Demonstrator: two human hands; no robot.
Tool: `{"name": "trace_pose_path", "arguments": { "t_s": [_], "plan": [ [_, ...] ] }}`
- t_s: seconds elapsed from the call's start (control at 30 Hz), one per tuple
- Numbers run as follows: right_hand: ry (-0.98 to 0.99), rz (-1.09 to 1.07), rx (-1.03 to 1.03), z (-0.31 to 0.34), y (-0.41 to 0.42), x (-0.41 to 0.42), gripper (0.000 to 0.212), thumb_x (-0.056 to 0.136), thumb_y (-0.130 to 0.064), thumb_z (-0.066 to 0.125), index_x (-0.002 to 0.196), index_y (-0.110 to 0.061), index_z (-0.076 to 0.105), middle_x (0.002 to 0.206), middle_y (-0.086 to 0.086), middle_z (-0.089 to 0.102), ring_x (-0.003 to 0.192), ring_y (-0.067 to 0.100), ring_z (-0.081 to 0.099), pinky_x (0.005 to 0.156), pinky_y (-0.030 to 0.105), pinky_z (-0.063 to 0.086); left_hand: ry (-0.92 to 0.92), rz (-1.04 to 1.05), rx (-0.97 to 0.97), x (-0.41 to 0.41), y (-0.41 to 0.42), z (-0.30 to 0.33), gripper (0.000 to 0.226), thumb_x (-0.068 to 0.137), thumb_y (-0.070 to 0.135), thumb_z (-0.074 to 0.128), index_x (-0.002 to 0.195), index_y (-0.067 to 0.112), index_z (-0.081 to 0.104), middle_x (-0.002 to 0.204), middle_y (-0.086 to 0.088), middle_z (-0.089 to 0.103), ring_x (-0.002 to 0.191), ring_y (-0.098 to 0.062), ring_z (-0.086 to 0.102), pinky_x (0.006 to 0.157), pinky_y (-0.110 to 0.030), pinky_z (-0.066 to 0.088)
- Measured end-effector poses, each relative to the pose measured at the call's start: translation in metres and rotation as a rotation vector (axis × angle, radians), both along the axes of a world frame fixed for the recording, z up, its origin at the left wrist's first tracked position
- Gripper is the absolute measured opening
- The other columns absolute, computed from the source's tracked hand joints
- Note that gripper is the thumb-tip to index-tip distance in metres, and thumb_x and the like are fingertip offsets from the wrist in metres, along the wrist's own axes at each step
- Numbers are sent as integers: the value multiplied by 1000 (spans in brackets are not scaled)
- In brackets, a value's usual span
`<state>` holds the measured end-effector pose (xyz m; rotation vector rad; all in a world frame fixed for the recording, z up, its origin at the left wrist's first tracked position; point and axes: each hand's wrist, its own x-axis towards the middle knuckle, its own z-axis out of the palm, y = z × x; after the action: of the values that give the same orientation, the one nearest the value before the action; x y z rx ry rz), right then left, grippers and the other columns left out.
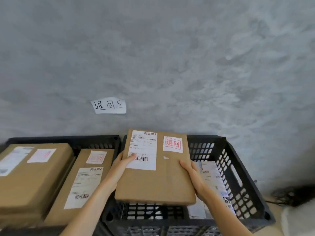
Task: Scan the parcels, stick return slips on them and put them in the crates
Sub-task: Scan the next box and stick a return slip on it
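You hold the cardboard parcel point(156, 169) at lower centre of the frame, above the right crate point(238, 176). Your left hand point(121, 165) grips its left edge, thumb lying over the white shipping label point(142, 149). Your right hand point(191, 174) grips the right edge, thumb on top and fingers hidden beneath. The parcel's long axis runs from the bottom of the frame up toward the wall, its far end tipped slightly up and reaching past the crate's back rim. Both hands sit about level on opposite sides, so neither is clearly the nearer; the drop looks like a straight lowering into the crate directly below, where a pale printed package point(211, 183) already lies toward the right wall.

The return slip point(173, 144) is stuck at the parcel's upper right, a white square with the red boxed characters 退回. The shipping label carries barcodes at top and bottom, but its small print is too fine to read. A paper sign point(109, 105) on the grey wall, left of centre, reads 退回区 in handwriting. In the left crate point(95, 142), two boxes point(34, 174) lie flat, each with a similar slip, too blurred to read.
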<state>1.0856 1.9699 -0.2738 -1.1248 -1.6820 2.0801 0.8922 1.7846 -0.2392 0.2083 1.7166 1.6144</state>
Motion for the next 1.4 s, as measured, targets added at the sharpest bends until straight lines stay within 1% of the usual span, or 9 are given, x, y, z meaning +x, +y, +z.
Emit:
{"name": "trace_pose_path", "arguments": {
  "t_s": [0.17,0.27,0.4,0.5,0.73,1.03,1.17,1.27,1.4],
  "plan": [
    [-60,15,-26,-30,17,3,58,75,-63,67,122,-33,50,114,3,68,99,22,69,82,42,56,-34,21,-65,13,14,-15,35,92,32,64,125,29,55,104,-1,74,91,-26,72,75,-40,57],
    [-108,42,-44,-41,25,0,44,85,-54,61,122,-32,51,110,2,70,96,23,69,80,40,56,-43,48,-107,20,14,-29,33,92,33,63,124,30,57,104,1,74,91,-23,72,73,-37,55],
    [-149,73,-42,-51,28,-6,40,88,-49,61,124,-32,52,109,-1,70,97,21,69,80,39,56,-32,69,-134,21,12,-46,29,94,32,61,122,33,57,109,2,72,95,-21,70,75,-36,55],
    [-175,72,-33,-54,31,-8,38,90,-46,61,124,-32,52,109,-3,69,97,18,67,74,33,54,-23,66,-156,19,15,-57,31,94,33,61,125,32,56,114,1,71,97,-20,70,82,-39,56],
    [-282,96,-7,-68,34,-15,41,91,-51,57,127,-31,50,109,-5,65,97,14,63,66,26,47,71,53,-278,7,26,-80,55,94,32,62,143,25,37,120,3,64,101,-16,65,79,-32,54],
    [-358,176,73,-84,37,-21,39,92,-41,61,125,-27,45,101,-14,56,91,2,56,67,20,44,38,17,-412,-9,40,-115,51,95,26,59,142,19,39,110,5,61,91,-11,60,77,-30,47],
    [-388,154,130,-93,43,-28,49,89,-42,65,128,-20,48,112,-5,58,95,9,58,71,20,47,33,64,-476,-13,49,-127,39,95,23,58,130,14,43,102,2,60,78,-8,56,68,-29,44],
    [-456,157,215,-104,44,-32,50,86,-36,70,127,-12,55,121,4,61,98,14,59,75,23,49,25,42,-508,-15,51,-138,40,93,22,59,129,14,43,109,-1,61,86,-15,58,77,-30,44],
    [-508,148,261,-111,45,-36,50,81,-27,76,124,-9,57,119,4,64,101,18,59,85,30,51,-22,32,-535,-18,51,-152,35,94,19,56,126,13,43,116,-7,62,94,-21,59,78,-30,44]
  ]
}}
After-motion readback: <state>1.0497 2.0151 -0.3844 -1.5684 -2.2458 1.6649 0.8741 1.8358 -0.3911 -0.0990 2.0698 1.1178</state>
